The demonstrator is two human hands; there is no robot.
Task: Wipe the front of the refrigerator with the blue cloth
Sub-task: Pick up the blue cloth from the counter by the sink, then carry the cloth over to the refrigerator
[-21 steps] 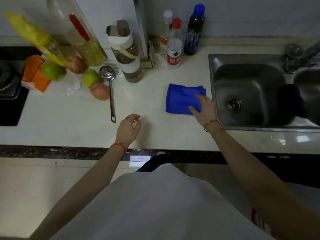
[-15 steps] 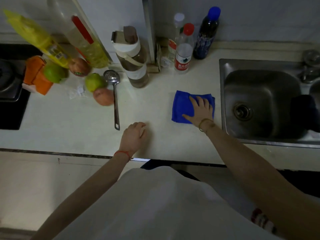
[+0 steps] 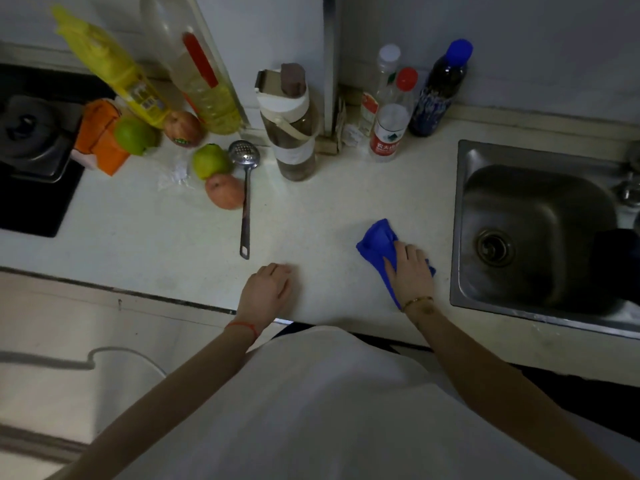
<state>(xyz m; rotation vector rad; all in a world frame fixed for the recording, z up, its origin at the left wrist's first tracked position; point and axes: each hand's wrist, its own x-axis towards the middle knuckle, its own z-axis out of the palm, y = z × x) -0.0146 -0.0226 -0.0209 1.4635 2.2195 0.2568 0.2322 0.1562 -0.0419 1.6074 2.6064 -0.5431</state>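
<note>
My right hand (image 3: 410, 271) grips the bunched blue cloth (image 3: 375, 242) at center right; left hand (image 3: 266, 292) rests loosely curled on the counter (image 3: 329, 209).

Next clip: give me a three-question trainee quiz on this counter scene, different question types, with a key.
1. True or false: the cloth lies in the sink.
2. Which hand grips the cloth? A) left hand B) right hand
3. Fill in: the ladle lies beside a red ____.

Key: 1 false, it is on the counter, bunched under the right hand's fingers. 2 B; the left hand rests on the counter, holding nothing. 3 apple.
</note>
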